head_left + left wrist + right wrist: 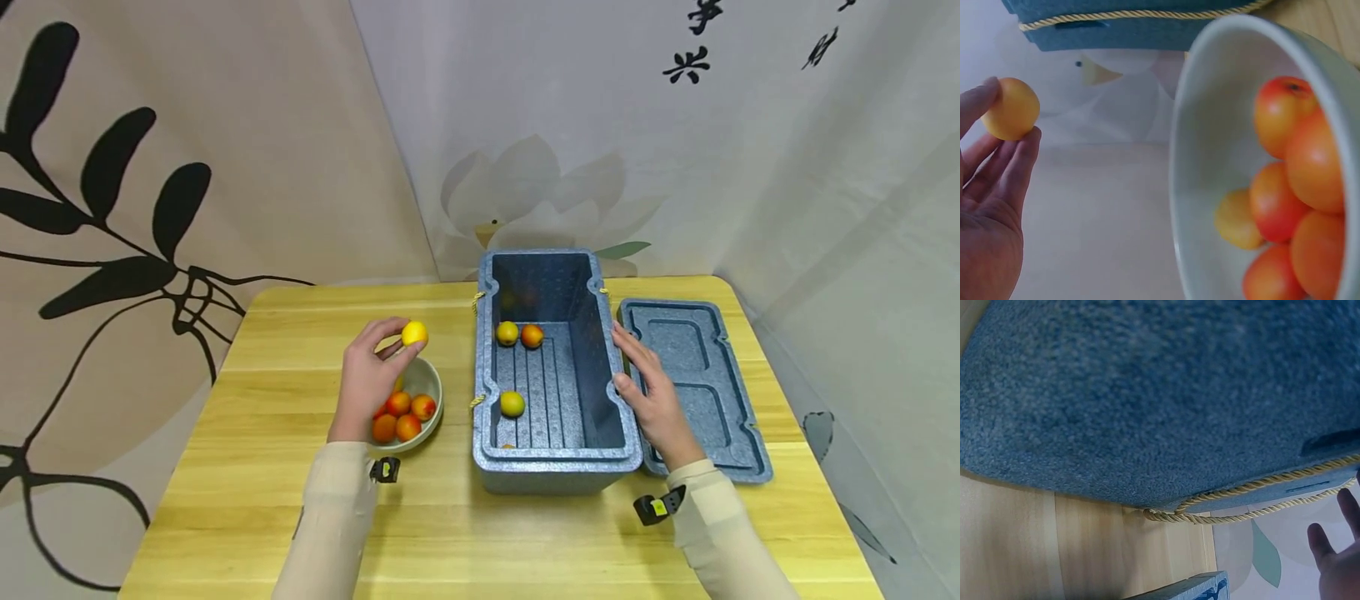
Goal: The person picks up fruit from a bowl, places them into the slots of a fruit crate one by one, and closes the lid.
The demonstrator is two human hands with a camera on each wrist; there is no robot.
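Note:
Between thumb and fingertips, my left hand [366, 379] pinches a small round yellow fruit [415, 333], held above the far side of a pale bowl [1180, 187]. In the bowl lie several orange-red fruits [1275, 203] and a yellow one [1235, 219]. To the right stands a blue-grey foam box [558, 455] with its top off. Two yellow fruits [512, 404] and an orange-red fruit [532, 336] show on its floor, with a sliver of another near the front wall. My right hand [658, 412] rests on the box's right rim, fingers extended.
The box's lid [686, 379] lies on the wooden table [247, 433] just right of the box. Twisted gold rope [1241, 515] runs along the box's side. A printed curtain [315, 167] hangs behind the table.

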